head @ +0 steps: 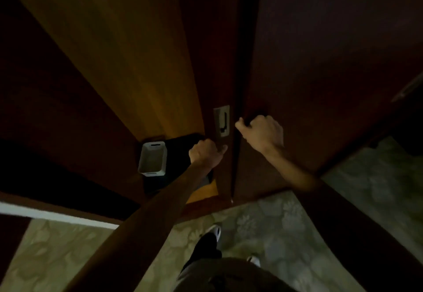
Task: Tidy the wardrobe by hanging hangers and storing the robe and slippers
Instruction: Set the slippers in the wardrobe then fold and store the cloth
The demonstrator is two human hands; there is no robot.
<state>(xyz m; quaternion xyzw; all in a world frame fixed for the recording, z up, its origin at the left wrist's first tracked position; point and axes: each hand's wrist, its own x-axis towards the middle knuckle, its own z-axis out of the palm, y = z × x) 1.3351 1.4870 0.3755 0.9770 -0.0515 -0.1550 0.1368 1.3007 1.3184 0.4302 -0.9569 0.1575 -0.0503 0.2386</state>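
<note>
Dim view down at a dark wooden wardrobe (pixel 320 51) with two sliding doors meeting at a narrow gap. The right hand (pixel 263 131) curls on the right door's edge, the left hand (pixel 206 154) on the left door's (pixel 219 63) edge below a metal handle (pixel 221 120), likely to slide them. A white basket (pixel 153 158) sits inside, left. No robe, slippers or hangers show.
</note>
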